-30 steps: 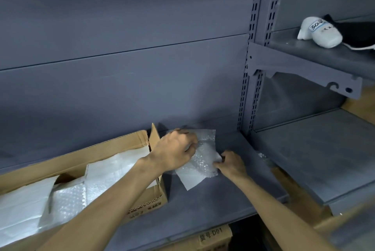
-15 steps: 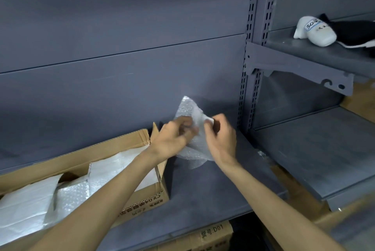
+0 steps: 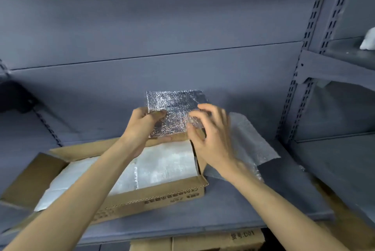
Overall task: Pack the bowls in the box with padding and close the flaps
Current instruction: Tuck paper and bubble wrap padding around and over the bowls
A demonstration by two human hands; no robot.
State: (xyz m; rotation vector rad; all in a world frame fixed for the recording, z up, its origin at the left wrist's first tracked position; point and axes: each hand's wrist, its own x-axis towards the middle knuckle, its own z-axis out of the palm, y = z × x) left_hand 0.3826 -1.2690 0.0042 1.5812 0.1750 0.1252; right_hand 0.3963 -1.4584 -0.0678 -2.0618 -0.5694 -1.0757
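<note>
An open cardboard box (image 3: pixel 154 196) sits on a grey shelf, its top filled with white padding sheets (image 3: pixel 162 163). No bowls show. Above the box's far right corner I hold up a small sheet of bubble wrap (image 3: pixel 174 110). My left hand (image 3: pixel 142 127) grips its left edge, thumb over the front. My right hand (image 3: pixel 211 139) is at its right edge with fingers spread and curled; motion blur hides whether they pinch it. A second bubble wrap sheet (image 3: pixel 249 145) lies on the shelf to the right of the box.
The grey shelf (image 3: pixel 233 210) has a back panel close behind the box. A perforated upright (image 3: pixel 302 80) divides it from more shelves on the right. A white object (image 3: pixel 368 40) lies on the upper right shelf. Another carton (image 3: pixel 219 240) stands below.
The bubble wrap sheet has been lifted off the shelf, unfolded flat and carried left over the box's corner. The view has shifted left and closer to the box.
</note>
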